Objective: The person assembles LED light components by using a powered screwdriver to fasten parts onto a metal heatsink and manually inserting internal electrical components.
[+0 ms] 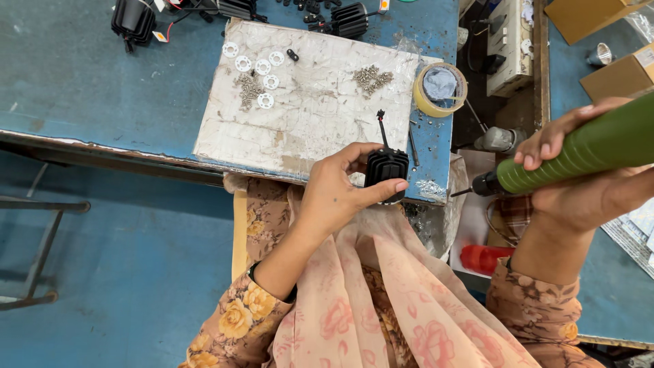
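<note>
Seated assembly at a blue surface (pixel 88 75), viewed from the head. The left hand (pixel 334 194) is clamped, thumb against fingertips, on a small black finned housing (pixel 386 174) with a red-and-black lead (pixel 381 126) rising from its top; the housing is held in the air just off the near edge of the surface, over the near right corner of a worn white work board (pixel 313 102). The right hand (pixel 579 184) is wrapped tight round a green ribbed power screwdriver (pixel 586 146), whose dark bit (pixel 470 189) points left towards the housing but stands apart from it.

On the board lie white plastic rings (pixel 255 68) near its far left corner, with one heap of small screws (pixel 248 88) among them and another (pixel 371 78) near the far right corner. A roll of tape (pixel 440 88) sits just beside the board's right edge. More black housings (pixel 347 19) lie along the far edge of the surface.

Judged step: part presented, driver held ready, no fastening yet begun. The next move appears to call for bringing bit and housing into line while the left grip holds the part steady.
</note>
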